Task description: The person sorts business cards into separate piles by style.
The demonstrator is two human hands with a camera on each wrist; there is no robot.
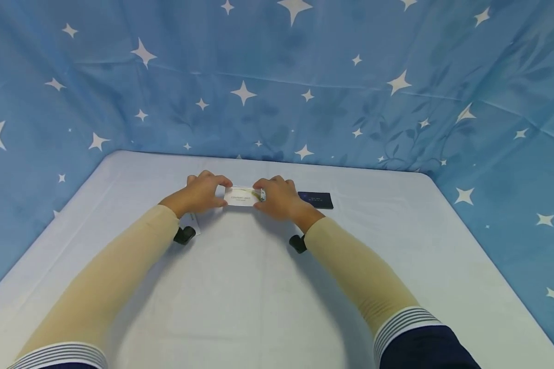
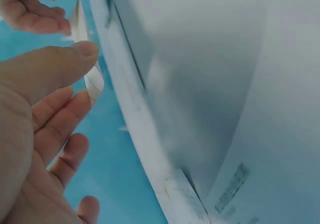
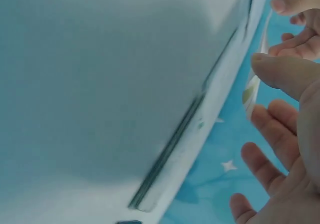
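Observation:
Both hands hold one white business card above the far half of the table, its printed face toward the head camera. My left hand pinches its left end between thumb and fingers. At the other end, the thumb and fingers of my right hand pinch it the same way. Seen from the left wrist, the card is nearly edge-on and looks slightly bent. The right wrist view shows a gold-green mark on the card. Remaining fingers of each hand are spread behind it.
A dark stack of cards lies right of the right hand. White printed cards lie beneath the left wrist, partly hidden. Black wrist cameras hang under both wrists. A white cloth covers the table; a blue starry curtain stands behind.

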